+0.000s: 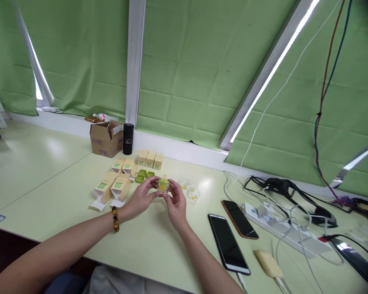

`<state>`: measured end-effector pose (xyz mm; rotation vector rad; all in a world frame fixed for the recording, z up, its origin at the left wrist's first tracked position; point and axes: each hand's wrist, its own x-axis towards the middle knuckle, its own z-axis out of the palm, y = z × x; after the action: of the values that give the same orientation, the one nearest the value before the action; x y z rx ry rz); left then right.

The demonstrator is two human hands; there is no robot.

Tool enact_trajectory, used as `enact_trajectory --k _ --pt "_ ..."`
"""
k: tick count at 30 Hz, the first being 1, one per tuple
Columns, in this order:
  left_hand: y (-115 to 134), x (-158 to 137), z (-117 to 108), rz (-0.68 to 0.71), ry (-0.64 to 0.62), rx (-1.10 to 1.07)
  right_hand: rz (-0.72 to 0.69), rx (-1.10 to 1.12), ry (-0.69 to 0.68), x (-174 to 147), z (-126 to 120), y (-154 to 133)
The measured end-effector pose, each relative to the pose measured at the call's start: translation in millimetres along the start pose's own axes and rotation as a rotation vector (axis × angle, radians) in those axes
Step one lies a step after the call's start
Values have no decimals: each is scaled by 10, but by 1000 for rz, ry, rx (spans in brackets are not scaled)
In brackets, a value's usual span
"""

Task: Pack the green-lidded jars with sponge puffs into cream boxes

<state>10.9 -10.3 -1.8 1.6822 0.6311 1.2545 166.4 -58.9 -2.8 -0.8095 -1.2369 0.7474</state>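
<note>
Over table (pixel 141 245) — left hand (pixel 143 199), right hand (pixel 176 205) grip jar (pixel 162 186); green lids (pixel 140 178), clear cups (pixel 194 195) just beyond.

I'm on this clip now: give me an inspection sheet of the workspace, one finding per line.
Surface: pale table, seam across its left part.
Job's things: green-topped clear container in hand; green pieces, clear pieces, tan cartons, three small boxes.
Clutter: two phones, yellow case, cardboard box, black tumbler.
Grip: left hand and right hand both hold the container.
Cables: tangled around the power strip; red and dark wires hang at right.
Surroundings: green blinds; co-workers, nothing seen.
</note>
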Motion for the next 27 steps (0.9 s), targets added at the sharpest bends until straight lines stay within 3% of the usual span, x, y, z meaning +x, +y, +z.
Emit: enact_trajectory --k 9,15,21,27 --pt "28 -5 -12 48 7 64 30 9 4 -25 -4 22" --pt "86 -35 -46 200 78 325 52 100 -35 -25 27 39" --pt "115 -66 -30 286 21 355 138 120 -14 -13 11 70" --pt "120 -66 -41 329 42 329 233 428 37 16 -9 17"
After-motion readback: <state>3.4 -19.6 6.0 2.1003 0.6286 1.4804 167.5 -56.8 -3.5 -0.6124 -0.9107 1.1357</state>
